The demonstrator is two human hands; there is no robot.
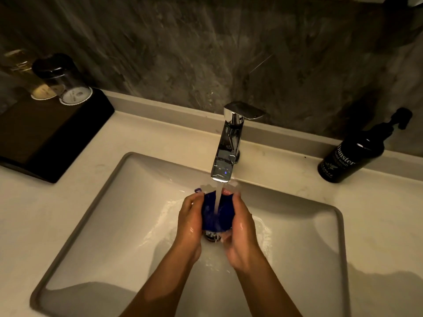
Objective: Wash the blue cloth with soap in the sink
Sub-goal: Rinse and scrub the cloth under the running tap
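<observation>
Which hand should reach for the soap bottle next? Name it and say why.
Right hand. The soap bottle stands on the counter to the right of the faucet, on that hand's side. The left hand can keep the cloth under the water.

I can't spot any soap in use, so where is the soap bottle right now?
The black soap bottle stands on the counter at the far right, by the wall, to the right of the tap.

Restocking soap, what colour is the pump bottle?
Black pump bottle with white lettering, head view.
</observation>
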